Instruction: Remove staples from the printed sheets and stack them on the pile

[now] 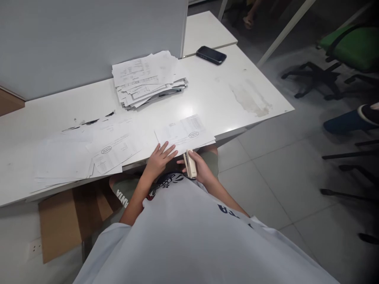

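The left hand (160, 157) lay flat, fingers spread, pinning the printed white paper sheets (185, 134) at the white desk's (225, 94) near edge, while the right hand (199, 167) clasped a small cream stapler (190, 163), apparently mid-stapling, needing corner alignment.

the person wore a loose, pale grey-white t-shirt (189, 236) with short sleeves that ended above the elbows, so both forearms were bare down to the left hand (158, 159) and the right hand (201, 167). dark navy block letters ran across the cloth just behind the right hand's forearm, only partly readable. a dark printed design with a touch of red sat on the shirt front between the two wrists, creased and hard to make out. below the left hand, olive-green shorts (126, 193) showed, with white capital letters along the leg. no rings, watch or bracelets showed on either hand.
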Demonstrator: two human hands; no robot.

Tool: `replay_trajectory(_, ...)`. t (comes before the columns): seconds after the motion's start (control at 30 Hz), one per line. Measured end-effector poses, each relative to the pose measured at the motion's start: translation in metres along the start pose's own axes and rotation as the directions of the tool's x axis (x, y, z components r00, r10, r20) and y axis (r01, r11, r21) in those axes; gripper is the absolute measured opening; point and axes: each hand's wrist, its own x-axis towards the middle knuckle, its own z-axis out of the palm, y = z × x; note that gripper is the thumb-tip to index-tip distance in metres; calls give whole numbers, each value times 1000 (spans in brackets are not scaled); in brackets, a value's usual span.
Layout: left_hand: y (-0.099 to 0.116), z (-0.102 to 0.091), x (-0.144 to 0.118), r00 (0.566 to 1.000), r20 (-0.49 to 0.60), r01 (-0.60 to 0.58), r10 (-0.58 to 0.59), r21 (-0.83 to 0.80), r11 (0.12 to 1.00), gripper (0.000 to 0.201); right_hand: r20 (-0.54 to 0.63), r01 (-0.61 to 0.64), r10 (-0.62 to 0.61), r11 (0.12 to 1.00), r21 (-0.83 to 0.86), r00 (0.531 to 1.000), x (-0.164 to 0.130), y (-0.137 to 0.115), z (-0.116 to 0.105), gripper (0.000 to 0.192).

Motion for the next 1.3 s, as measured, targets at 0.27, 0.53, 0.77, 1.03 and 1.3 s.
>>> replay_trajectory(0.27, 3, -1, 2, 998, -63, -20, 19, -18, 1000, 72, 35, -20, 20, 1000, -15, 999, -10, 3, -1, 27)
replay_trajectory(0.53, 2, -8, -1, 994, -105, -43, 13, -289, 956, 59, 34, -31, 33, 998, -58, 999, -10, 1, -4, 29)
replay_trajectory(0.77, 4, -10, -1, 988, -136, 17, -78, -402, 915, 48, 57, -75, 81, 991, -108, 995, -6, 8, -3, 37)
replay_trajectory(1.03, 7, -12, 2, 974, -139, 94, -176, -460, 883, 41, 96, -6, 17, 994, -109, 995, -7, 10, -2, 41)
replay_trajectory(1.3, 10, -13, 3, 975, -138, 90, -176, -481, 872, 36, 81, -124, 136, 983, -137, 987, -8, 3, -1, 52)
